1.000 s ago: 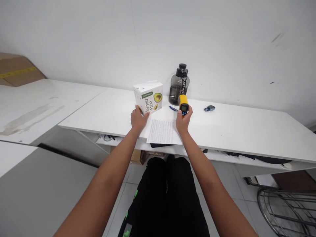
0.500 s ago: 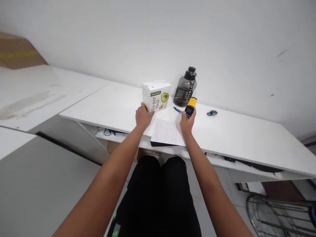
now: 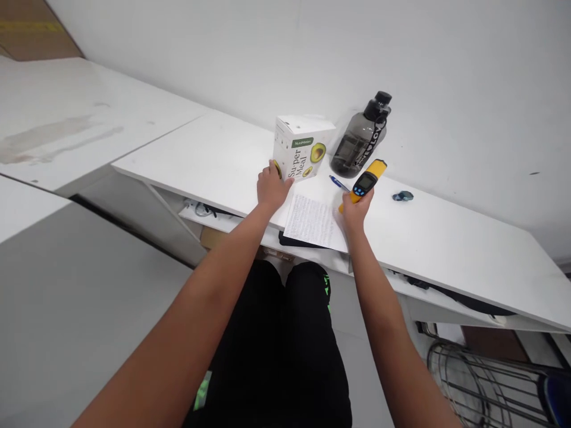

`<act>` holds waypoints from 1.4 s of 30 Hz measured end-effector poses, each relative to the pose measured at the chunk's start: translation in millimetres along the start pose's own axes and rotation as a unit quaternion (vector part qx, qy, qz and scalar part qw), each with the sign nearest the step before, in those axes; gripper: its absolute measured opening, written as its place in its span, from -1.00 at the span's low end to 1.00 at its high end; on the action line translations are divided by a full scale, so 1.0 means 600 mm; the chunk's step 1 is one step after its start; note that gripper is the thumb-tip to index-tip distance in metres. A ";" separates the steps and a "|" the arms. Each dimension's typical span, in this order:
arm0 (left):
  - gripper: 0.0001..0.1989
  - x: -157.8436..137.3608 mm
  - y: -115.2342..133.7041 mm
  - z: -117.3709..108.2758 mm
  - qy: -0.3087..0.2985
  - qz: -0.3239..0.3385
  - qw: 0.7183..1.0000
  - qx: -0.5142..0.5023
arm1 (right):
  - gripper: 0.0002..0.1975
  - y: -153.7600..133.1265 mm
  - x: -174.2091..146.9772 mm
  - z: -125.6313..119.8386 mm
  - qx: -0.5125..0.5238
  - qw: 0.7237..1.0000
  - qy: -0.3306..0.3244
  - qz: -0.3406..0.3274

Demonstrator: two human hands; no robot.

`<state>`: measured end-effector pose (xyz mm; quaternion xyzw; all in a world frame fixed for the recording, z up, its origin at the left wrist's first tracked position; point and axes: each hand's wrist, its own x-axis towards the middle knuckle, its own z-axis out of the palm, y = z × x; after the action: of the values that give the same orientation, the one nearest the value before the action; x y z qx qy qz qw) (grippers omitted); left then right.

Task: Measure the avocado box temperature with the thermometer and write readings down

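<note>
My left hand grips the lower left corner of a white "Su-per Meal" box printed with avocados, which stands upright on the white desk. In my right hand is a yellow and black infrared thermometer, its small screen and blue buttons facing me and its nose tilted up to the right. Between my hands lies a sheet of paper covered in writing, on top of a dark flat thing at the desk edge. A blue pen lies just beyond the paper, partly hidden by the thermometer.
Behind the thermometer stands a large grey water bottle near the wall. A small dark bluish object lies to the right. A cardboard box sits far left, and a wire rack stands low at the right.
The view has shifted and tilted, so the desk slopes more to the right. The thermometer leans further right, with more of its handle showing. My left hand stays on the box.
</note>
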<state>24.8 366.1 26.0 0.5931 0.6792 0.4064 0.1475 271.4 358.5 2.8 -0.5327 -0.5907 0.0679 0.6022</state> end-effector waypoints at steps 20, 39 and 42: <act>-0.18 -0.001 0.005 -0.006 0.010 0.007 0.999 0.038 | -0.13 0.060 0.048 -0.163 -0.128 0.961 0.209 0.128; -0.32 -0.006 0.008 -0.019 -0.001 0.011 0.999 0.044 | 0.16 -0.004 -0.002 -0.177 -0.149 0.935 0.228 0.226; -0.32 -0.006 0.008 -0.020 0.003 0.007 0.999 0.046 | -0.06 -0.037 -0.040 -0.170 -0.190 0.942 0.267 0.076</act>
<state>20.8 358.3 35.7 0.6029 0.6931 0.3779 0.1153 332.0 275.1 30.7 -0.6792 -0.3684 -0.1449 0.6181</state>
